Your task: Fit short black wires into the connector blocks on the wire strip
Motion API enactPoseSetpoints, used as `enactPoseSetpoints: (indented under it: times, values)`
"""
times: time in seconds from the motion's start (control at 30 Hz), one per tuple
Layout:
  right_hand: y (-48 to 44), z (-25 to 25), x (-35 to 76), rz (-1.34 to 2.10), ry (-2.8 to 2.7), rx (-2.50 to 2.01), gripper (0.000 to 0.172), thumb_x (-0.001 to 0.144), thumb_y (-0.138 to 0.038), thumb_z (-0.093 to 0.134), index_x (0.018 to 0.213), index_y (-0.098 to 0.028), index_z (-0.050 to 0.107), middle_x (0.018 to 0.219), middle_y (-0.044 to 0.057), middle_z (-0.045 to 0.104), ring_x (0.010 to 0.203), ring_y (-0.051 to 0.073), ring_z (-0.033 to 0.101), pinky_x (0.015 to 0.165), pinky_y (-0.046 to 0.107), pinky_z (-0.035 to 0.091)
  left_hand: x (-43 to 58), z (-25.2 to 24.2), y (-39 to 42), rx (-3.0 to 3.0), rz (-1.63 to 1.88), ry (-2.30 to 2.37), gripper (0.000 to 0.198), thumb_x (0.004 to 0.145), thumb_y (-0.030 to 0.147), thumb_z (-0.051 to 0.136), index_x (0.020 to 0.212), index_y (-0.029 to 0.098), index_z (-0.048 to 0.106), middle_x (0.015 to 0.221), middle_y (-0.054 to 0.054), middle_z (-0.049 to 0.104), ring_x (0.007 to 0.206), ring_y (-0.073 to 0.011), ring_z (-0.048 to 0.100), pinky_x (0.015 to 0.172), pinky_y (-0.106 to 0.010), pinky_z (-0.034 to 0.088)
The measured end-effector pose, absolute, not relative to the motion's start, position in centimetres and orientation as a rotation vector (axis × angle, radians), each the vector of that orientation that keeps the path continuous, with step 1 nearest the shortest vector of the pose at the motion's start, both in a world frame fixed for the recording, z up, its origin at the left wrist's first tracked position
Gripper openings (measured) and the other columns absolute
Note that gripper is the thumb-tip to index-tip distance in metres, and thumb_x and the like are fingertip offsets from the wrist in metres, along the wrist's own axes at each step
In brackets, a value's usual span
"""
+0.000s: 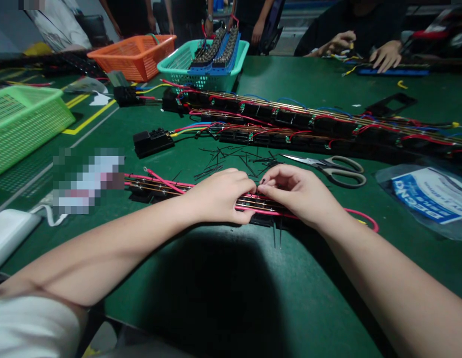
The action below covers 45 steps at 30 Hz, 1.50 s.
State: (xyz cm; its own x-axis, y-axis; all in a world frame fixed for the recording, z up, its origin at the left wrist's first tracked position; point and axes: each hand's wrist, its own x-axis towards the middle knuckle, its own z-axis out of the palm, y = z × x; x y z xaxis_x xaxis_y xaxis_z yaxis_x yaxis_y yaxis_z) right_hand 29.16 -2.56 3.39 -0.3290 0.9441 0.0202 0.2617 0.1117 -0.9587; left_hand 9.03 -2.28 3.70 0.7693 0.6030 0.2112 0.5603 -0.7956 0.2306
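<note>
A long black strip with brass-coloured rods and red wires (165,189) lies across the table in front of me. My left hand (225,195) is closed around its middle, fingers over the far side and thumb at the near edge. Close beside it, my right hand (294,191) pinches a small black piece, apparently a cable tie (263,182), just above the strip. Two thin black tie tails (277,234) stick out below the strip's near side. Several loose black cable ties (249,158) are scattered behind my hands. Scissors (333,168) lie to their right.
Wired black assemblies (290,117) stretch across the table behind. An orange basket (137,58), a teal basket (167,67) and a green basket (29,117) stand left and back. A plastic bag (435,194) lies right. Across the table, a person's hands (385,55) handle a blue strip.
</note>
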Motion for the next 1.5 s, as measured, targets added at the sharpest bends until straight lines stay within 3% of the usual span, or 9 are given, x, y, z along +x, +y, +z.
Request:
enactPoseSetpoints:
  times: [0.17,0.33,0.67,0.93,1.27,1.5]
  values:
    - [-2.64,3.34,29.14,1.256,-1.662,-1.184,0.025,0.071,-0.029,0.076,0.083,-0.021,0.056,0.068,-0.002,0.064,0.064,0.013,0.059,0.061,0.027,0.046,9.0,4.04,-2.35,2.695,0.465,0.976,0.034,0.075,0.035,0.063,0.101,0.017,0.051,0.087,-0.005,0.06,0.086,-0.0215,0.056,0.077,-0.032,0.045]
    - [-2.6,3.25,29.14,1.261,-1.663,-1.174,0.026,0.074,-0.027,0.073,0.091,-0.023,0.054,0.071,-0.001,0.068,0.067,0.016,0.063,0.063,0.029,0.047,8.93,4.29,-2.33,2.662,0.483,0.931,0.027,0.076,0.033,0.062,0.094,0.019,0.046,0.086,-0.004,0.058,0.085,-0.0211,0.054,0.074,-0.031,0.043]
    - [-2.83,2.83,28.86,1.198,-1.729,-1.168,0.018,0.075,-0.024,0.071,0.084,-0.021,0.056,0.072,-0.001,0.063,0.068,0.014,0.06,0.065,0.028,0.047,8.98,4.41,-2.07,2.657,0.419,0.864,0.021,0.077,0.032,0.058,0.089,0.019,0.046,0.088,-0.004,0.057,0.087,-0.0213,0.052,0.077,-0.034,0.042]
    - [-2.83,3.24,28.77,1.22,-1.74,-1.163,0.014,0.072,-0.019,0.07,0.082,-0.02,0.059,0.071,-0.002,0.061,0.067,0.013,0.056,0.062,0.025,0.044,8.8,4.73,-2.13,2.778,0.311,0.816,0.028,0.075,0.026,0.057,0.1,0.018,0.05,0.097,-0.007,0.059,0.093,-0.0237,0.051,0.083,-0.036,0.043]
    - [-2.91,3.43,28.66,1.18,-1.771,-1.177,0.012,0.072,-0.022,0.072,0.079,-0.019,0.062,0.072,-0.001,0.063,0.069,0.013,0.056,0.065,0.026,0.045,9.0,4.38,-2.11,2.814,0.309,0.843,0.044,0.078,0.042,0.064,0.112,0.018,0.05,0.1,-0.008,0.06,0.097,-0.0257,0.052,0.081,-0.037,0.043]
    - [-2.99,3.7,28.65,1.313,-1.691,-1.175,0.017,0.07,-0.025,0.075,0.08,-0.02,0.062,0.074,0.0,0.066,0.07,0.013,0.059,0.067,0.027,0.048,9.02,4.43,-2.13,2.766,0.317,0.861,0.037,0.081,0.046,0.06,0.105,0.019,0.051,0.1,-0.007,0.061,0.095,-0.025,0.052,0.078,-0.037,0.042]
